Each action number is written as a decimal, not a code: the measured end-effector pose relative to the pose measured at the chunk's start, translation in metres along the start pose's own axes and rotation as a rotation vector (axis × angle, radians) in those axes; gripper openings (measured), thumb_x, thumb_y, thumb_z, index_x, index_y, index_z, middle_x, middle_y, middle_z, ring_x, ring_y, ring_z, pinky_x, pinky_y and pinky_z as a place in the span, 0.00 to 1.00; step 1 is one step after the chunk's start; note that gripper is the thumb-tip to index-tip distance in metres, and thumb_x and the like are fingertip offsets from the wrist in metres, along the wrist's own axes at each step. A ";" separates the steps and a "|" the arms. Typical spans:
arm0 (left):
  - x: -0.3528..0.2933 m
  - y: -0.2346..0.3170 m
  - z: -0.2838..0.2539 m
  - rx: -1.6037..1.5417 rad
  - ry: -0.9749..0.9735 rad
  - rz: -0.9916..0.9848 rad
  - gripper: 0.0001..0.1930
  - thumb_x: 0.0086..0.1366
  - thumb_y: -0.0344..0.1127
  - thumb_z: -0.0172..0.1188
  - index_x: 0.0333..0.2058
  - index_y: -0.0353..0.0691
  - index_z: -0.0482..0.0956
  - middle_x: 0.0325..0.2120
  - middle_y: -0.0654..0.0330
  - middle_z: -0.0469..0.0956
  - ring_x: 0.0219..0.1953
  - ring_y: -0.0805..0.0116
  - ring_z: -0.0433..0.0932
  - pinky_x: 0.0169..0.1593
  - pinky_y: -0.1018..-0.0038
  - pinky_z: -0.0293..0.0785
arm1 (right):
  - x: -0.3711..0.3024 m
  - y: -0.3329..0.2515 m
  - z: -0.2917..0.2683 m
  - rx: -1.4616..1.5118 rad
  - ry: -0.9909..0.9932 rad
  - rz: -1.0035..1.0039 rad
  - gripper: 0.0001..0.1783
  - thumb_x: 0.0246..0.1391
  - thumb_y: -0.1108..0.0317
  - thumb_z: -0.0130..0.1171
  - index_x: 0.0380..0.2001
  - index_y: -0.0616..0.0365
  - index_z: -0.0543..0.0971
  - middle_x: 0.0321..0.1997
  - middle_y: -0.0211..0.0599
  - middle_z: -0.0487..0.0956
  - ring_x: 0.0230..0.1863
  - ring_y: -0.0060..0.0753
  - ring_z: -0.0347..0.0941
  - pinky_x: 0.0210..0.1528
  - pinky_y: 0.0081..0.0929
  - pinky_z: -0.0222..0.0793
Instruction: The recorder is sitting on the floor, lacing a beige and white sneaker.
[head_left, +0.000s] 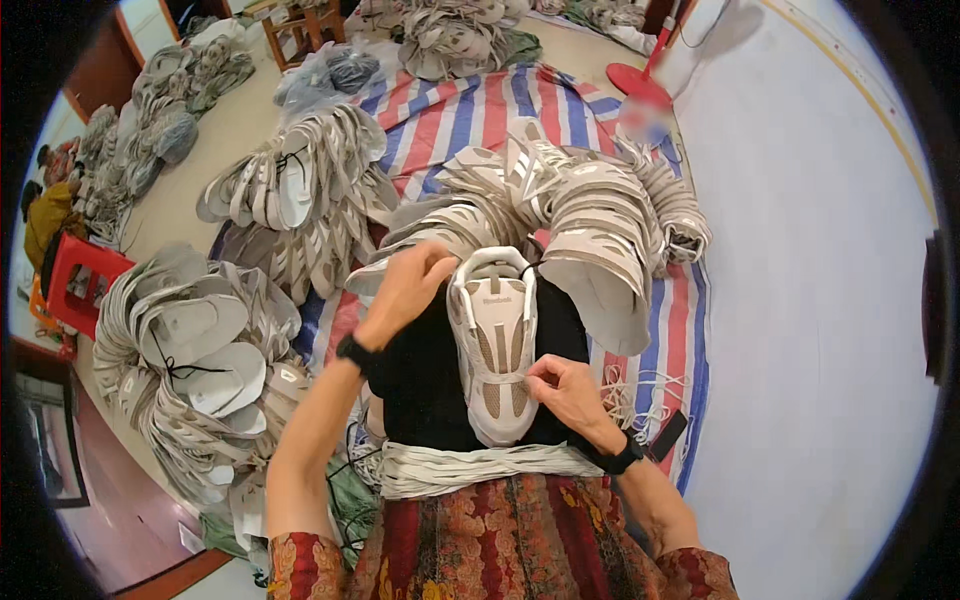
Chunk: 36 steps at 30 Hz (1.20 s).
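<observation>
A beige and white shoe upper (pixel 496 312) lies on the black cloth (pixel 425 350) over my lap, its toe toward me. A pale shoelace (pixel 497 378) runs across the upper just above the toe. My right hand (pixel 570 396) pinches the lace's end at the right side of the upper. My left hand (pixel 406 287) is beside the upper's far left edge, with thumb and forefinger closed together; what they hold, if anything, is too small to make out. A thick bundle of white laces (pixel 490 470) lies across my waist.
Strung stacks of shoe uppers (pixel 600 225) curve around the far side of my lap. More stacks (pixel 185 350) stand at the left, near a red stool (pixel 80 280). Loose laces (pixel 645 392) and a dark phone-like object (pixel 668 436) are at my right on a striped sheet (pixel 690 350). A white wall (pixel 800 300) borders the right.
</observation>
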<state>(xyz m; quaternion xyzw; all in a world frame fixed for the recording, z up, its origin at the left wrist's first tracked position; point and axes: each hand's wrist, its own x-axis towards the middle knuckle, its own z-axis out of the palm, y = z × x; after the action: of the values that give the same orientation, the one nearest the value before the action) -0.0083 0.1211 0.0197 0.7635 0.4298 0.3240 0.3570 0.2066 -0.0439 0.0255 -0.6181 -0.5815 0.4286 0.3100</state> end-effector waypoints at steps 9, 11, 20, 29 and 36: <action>-0.094 0.033 0.019 -0.482 -0.181 -0.488 0.06 0.58 0.31 0.55 0.26 0.35 0.73 0.19 0.64 0.73 0.22 0.79 0.73 0.22 0.83 0.71 | 0.024 -0.008 0.004 -0.197 0.011 -0.182 0.07 0.41 0.70 0.52 0.21 0.64 0.71 0.21 0.45 0.72 0.24 0.45 0.70 0.27 0.33 0.64; -0.096 0.035 0.019 -0.375 -0.189 -0.471 0.07 0.57 0.33 0.56 0.25 0.35 0.74 0.18 0.64 0.74 0.20 0.79 0.73 0.23 0.82 0.71 | 0.031 -0.012 0.006 -0.221 -0.050 -0.205 0.08 0.40 0.69 0.52 0.20 0.63 0.70 0.20 0.45 0.71 0.23 0.47 0.69 0.27 0.34 0.63; -0.091 0.027 0.063 -0.148 -0.094 -0.224 0.13 0.47 0.40 0.56 0.18 0.32 0.74 0.16 0.44 0.72 0.21 0.49 0.75 0.27 0.63 0.70 | 0.016 -0.015 0.003 -0.699 0.058 -0.506 0.06 0.41 0.70 0.55 0.19 0.62 0.71 0.16 0.40 0.70 0.17 0.38 0.68 0.20 0.32 0.63; -0.094 0.032 0.067 -0.189 -0.091 -0.376 0.15 0.50 0.40 0.58 0.19 0.30 0.72 0.15 0.46 0.72 0.20 0.53 0.74 0.26 0.65 0.68 | 0.035 -0.010 -0.010 -0.339 -0.157 -0.429 0.08 0.44 0.69 0.51 0.21 0.64 0.70 0.18 0.50 0.68 0.22 0.51 0.66 0.26 0.38 0.61; -0.092 0.033 0.063 -0.367 -0.189 -0.526 0.16 0.52 0.41 0.57 0.21 0.31 0.70 0.13 0.53 0.71 0.18 0.67 0.73 0.21 0.70 0.66 | 0.036 -0.005 -0.013 -0.142 -0.199 -0.234 0.10 0.45 0.67 0.53 0.21 0.64 0.75 0.17 0.41 0.74 0.19 0.29 0.70 0.24 0.27 0.64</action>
<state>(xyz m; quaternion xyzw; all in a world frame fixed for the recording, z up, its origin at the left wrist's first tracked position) 0.0171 0.0098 -0.0037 0.5762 0.5116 0.2205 0.5980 0.2142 -0.0066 0.0293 -0.5210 -0.7060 0.4068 0.2542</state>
